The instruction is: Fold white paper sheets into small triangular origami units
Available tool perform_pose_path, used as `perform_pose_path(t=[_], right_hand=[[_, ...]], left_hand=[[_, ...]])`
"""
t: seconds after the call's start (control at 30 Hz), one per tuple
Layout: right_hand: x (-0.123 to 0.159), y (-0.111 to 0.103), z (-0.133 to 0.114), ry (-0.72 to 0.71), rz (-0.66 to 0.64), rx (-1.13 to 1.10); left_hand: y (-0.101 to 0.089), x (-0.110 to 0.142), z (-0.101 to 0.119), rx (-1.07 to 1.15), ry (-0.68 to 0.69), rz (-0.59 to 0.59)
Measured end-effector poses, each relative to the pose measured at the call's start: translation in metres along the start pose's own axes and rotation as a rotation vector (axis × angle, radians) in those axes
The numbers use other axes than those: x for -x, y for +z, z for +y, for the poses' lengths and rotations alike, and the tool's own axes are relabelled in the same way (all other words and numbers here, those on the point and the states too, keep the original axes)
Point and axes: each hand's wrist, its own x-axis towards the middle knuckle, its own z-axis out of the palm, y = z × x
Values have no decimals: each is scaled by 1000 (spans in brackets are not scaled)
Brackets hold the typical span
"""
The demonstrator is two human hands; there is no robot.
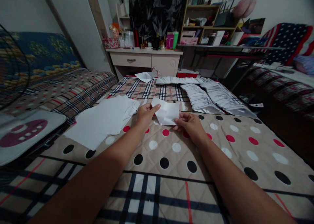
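A partly folded sheet of white paper is held up between my two hands, over the dotted bedspread. My left hand pinches its left edge, thumb on top. At the lower right corner, my right hand grips it between thumb and fingers. Creases run across the sheet. To the left of my left hand lies a loose pile of flat white paper sheets. Beyond my right hand, rows of folded white papers stand packed closely together.
Another row of folded papers and a single folded paper lie at the bed's far end. A white fan base with a purple panel stands at left. Behind the bed are a drawer cabinet and a shelf.
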Motion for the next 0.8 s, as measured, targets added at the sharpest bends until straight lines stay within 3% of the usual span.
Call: perform_pose_path(t=[0.33, 0.43, 0.63, 0.8], right_hand=[[-3, -7, 2, -7, 39, -94], [-3, -7, 2, -7, 53, -87], [-4, -8, 4, -16, 64, -141], [-2, -1, 2, -46, 92, -118]], left_hand=[[-1, -1, -3, -144, -86, -15], [3, 3, 0, -128, -130, -67], [9, 13, 5, -100, -280, -283], [9, 14, 7, -143, -281, -257]])
